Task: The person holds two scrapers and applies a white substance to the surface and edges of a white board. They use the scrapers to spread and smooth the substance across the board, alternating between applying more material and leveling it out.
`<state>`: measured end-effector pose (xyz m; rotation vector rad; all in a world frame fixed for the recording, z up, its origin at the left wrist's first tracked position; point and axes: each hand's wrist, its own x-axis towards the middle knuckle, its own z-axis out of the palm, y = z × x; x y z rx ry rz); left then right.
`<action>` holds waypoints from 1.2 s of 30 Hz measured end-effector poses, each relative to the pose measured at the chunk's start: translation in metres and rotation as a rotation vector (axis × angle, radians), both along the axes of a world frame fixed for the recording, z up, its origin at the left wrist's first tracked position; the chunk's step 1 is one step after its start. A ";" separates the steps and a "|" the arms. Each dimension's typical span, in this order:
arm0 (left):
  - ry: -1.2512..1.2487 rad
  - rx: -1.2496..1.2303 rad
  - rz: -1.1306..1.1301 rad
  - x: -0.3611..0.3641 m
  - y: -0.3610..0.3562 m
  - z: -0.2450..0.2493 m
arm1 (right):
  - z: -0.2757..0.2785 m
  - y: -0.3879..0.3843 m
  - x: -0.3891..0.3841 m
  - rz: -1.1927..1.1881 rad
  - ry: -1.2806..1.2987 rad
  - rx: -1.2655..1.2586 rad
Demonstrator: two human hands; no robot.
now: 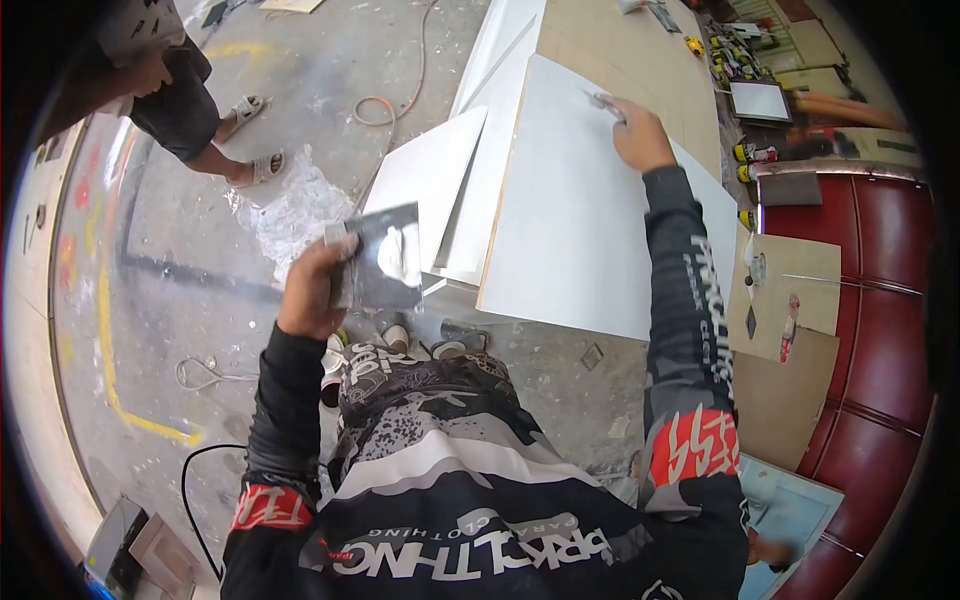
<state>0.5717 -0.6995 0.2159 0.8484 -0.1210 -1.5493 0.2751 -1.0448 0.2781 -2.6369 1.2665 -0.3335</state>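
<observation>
My left hand (312, 288) is closed around the edge of a dark, flat putty plate (378, 290), its thumb on top. A blob of white putty (400, 256) sits on that plate. Out ahead, my right hand (643, 138) grips a small putty knife (602, 103), whose thin blade is close over the far part of a large white panel (570, 220). The panel lies on a workbench (640, 50), angled towards me. To its left leans a smaller white board (425, 165).
Another person (190, 95) in sandals stands at the far left. A hose (395, 108) and crumpled plastic sheeting (300, 205) lie on the stained concrete floor. On the right, boards (790, 290) holding small tools rest by a dark red padded surface (890, 300).
</observation>
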 end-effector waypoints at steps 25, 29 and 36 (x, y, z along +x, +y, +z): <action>0.075 0.146 0.025 -0.024 0.032 -0.020 | -0.028 -0.074 0.042 -0.184 0.342 0.046; 0.099 0.147 0.001 -0.032 0.028 -0.021 | -0.033 -0.084 0.040 -0.115 0.426 0.044; 0.115 0.107 -0.069 -0.040 0.019 -0.019 | -0.015 -0.041 0.033 -0.120 0.402 0.135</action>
